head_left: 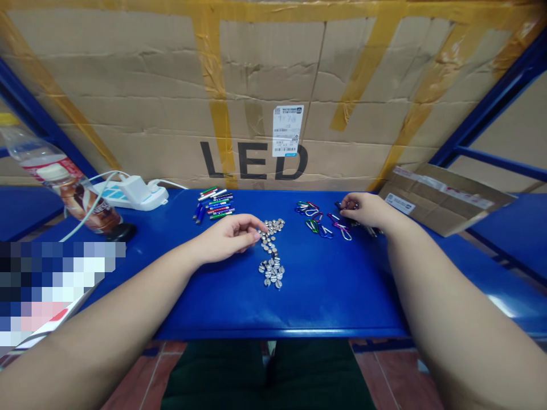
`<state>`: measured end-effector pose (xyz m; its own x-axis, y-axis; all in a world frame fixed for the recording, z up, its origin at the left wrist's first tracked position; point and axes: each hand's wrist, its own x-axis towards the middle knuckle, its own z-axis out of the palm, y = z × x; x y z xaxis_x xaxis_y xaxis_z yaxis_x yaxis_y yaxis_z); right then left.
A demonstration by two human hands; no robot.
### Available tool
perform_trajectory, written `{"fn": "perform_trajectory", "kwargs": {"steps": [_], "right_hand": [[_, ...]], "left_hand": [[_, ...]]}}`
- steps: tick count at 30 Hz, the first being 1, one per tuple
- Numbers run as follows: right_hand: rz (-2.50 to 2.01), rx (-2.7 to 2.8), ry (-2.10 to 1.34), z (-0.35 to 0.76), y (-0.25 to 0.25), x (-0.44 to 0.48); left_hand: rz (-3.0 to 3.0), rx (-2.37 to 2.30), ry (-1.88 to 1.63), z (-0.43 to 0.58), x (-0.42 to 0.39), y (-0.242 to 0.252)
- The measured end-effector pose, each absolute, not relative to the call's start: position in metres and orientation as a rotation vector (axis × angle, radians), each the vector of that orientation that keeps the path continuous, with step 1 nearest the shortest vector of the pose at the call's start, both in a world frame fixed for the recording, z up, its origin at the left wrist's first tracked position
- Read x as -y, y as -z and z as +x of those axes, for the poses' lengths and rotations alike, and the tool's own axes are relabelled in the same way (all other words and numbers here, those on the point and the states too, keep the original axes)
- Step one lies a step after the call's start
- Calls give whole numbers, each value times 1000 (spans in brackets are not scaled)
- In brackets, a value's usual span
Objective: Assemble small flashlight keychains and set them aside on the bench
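From discs [272, 265]: left hand [226, 236] ten o'clock, right hand [365, 208] two; can't tell either grip; sideways brush could scatter them

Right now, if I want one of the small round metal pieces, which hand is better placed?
Probably your left hand: its fingertips are right at the small round metal pieces, while your right hand is farther off, beyond the carabiners.

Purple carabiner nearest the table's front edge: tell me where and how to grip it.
Pinch the purple carabiner across its long sides near the middle, probably from above and the near side: it is elongated, lies flat, and the right hand is beyond it.
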<state>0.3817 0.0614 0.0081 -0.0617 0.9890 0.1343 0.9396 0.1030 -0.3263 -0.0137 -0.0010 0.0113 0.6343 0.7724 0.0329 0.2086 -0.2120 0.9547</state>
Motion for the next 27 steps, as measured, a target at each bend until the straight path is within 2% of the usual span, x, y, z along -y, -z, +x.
{"fn": "perform_trajectory", "kwargs": {"steps": [4, 7, 15, 18, 22, 27], "right_hand": [[-1831, 2164, -390, 369, -17, -51], [-1894, 2193, -373, 360, -16, -50], [-1999, 2124, -198, 352, -3, -59], [-1991, 2154, -162, 352, -4, -59], [-1890, 2080, -124, 351, -10, -53], [-1591, 2021, -453, 338, -17, -40]], "left_hand": [[1755, -802, -635, -14, 0, -11], [1847, -898, -684, -15, -3, -13], [2061, -1610, -1029, -44, -28, -21], [2023, -1830, -1001, -60, -37, -24], [2247, -1891, -771, -75, -44, -20], [2420, -1860, -610, -78, -49, -8]]}}
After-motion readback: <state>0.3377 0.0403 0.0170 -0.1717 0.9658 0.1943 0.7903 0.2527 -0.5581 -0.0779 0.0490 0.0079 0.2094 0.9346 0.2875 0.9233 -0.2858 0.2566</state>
